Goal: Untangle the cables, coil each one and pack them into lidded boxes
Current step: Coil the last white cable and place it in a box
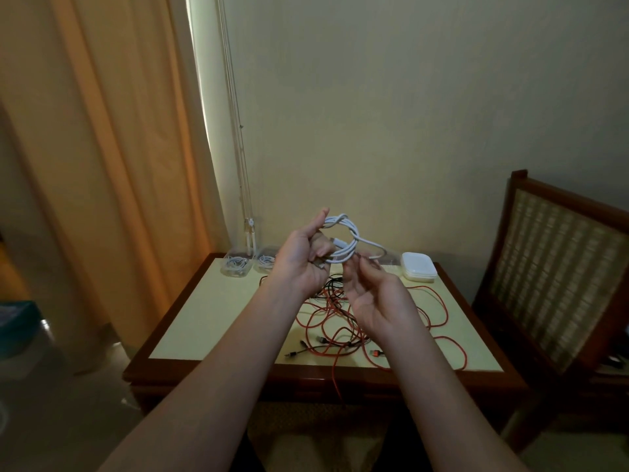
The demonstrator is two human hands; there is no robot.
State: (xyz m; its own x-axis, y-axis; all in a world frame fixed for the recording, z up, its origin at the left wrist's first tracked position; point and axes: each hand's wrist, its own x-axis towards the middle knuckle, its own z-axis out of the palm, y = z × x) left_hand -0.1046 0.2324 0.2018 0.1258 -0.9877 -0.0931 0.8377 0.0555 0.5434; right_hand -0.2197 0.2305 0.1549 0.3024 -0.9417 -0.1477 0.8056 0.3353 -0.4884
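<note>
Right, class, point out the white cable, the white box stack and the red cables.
white cable [354, 229]: head view, top bend of its loop.
white box stack [419, 267]: head view, its top lid.
red cables [374, 352]: head view, a red plug end.

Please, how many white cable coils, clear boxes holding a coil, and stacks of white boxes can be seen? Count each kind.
White cable coils: 3 (one held up, two boxed)
Clear boxes holding a coil: 2
White box stack: 1
Total: 6

A cream-topped wooden table sits mid-view, with a cane-backed chair at 3 o'clock, an orange curtain at 10 o'clock and a plain wall at 12 o'clock.
</note>
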